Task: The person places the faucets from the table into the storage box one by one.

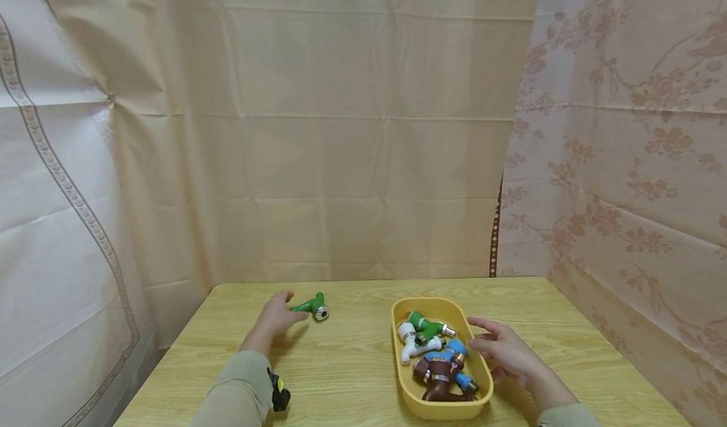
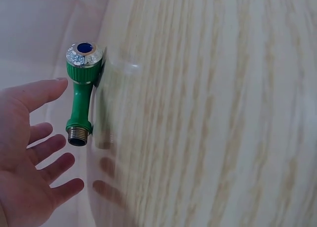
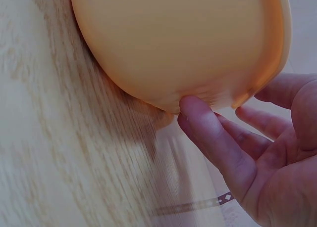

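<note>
A green plastic tap (image 1: 311,306) with a ribbed collar and a silvery faceted cap lies toward the back left of the table. Beside it, my left hand (image 1: 278,316) has its fingers spread, with the thumb close to the tap; the left wrist view shows the tap's threaded metal end (image 2: 78,136) near the fingertips. My right hand (image 1: 508,349) is at the right wall of a yellow tub (image 1: 414,408), its loosely extended fingers right at the rim and side. Inside the tub lie a green tap (image 1: 427,328), a white tap (image 1: 410,350), a blue tap (image 1: 454,347) and a brown tap (image 1: 440,376).
The wooden table (image 1: 341,370) has rounded far corners. A beige curtain (image 1: 352,130) hangs behind it, and a flower-patterned cloth (image 1: 642,162) hangs on the right. A black strap device (image 1: 279,392) sits on the left wrist.
</note>
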`<state>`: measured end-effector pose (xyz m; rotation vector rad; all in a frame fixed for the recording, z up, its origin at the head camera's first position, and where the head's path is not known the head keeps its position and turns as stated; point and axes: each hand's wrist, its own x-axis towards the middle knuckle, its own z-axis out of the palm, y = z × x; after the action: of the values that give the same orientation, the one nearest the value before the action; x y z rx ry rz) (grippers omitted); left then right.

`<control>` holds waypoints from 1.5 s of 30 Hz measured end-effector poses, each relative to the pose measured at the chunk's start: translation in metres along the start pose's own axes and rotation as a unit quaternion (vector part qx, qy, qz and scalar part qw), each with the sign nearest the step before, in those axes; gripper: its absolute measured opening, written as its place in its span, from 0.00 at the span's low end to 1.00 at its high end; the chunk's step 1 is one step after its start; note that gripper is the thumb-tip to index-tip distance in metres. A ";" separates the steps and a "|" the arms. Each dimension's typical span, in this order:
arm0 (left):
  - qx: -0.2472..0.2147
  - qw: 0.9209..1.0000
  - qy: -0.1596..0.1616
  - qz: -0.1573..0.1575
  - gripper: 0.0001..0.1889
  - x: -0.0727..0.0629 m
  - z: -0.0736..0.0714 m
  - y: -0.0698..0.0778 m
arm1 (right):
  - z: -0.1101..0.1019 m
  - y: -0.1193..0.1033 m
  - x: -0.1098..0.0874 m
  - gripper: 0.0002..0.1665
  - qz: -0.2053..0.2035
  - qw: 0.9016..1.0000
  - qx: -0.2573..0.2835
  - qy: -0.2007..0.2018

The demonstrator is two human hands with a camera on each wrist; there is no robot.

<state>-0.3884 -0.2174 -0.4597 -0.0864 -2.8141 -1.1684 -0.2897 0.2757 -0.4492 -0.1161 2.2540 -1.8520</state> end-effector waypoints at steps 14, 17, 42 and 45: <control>0.003 1.000 -0.016 -0.001 0.37 -0.001 0.005 -0.010 | -0.001 0.003 0.002 0.42 -0.002 1.000 0.002 -0.002; 0.009 1.000 -0.023 0.001 0.36 -0.001 0.005 -0.012 | -0.001 0.003 0.002 0.42 -0.005 1.000 0.004 -0.005; 0.024 0.999 -0.019 -0.030 0.17 0.002 0.011 -0.009 | -0.001 0.001 0.000 0.43 0.000 1.000 0.001 -0.002; 0.025 0.999 -0.018 -0.034 0.19 0.002 0.012 -0.007 | -0.001 0.002 0.001 0.43 0.000 1.000 0.003 -0.005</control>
<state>-0.3921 -0.2135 -0.4725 -0.0085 -2.8965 -1.1199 -0.2903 0.2766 -0.4509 -0.1251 2.2415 -1.8539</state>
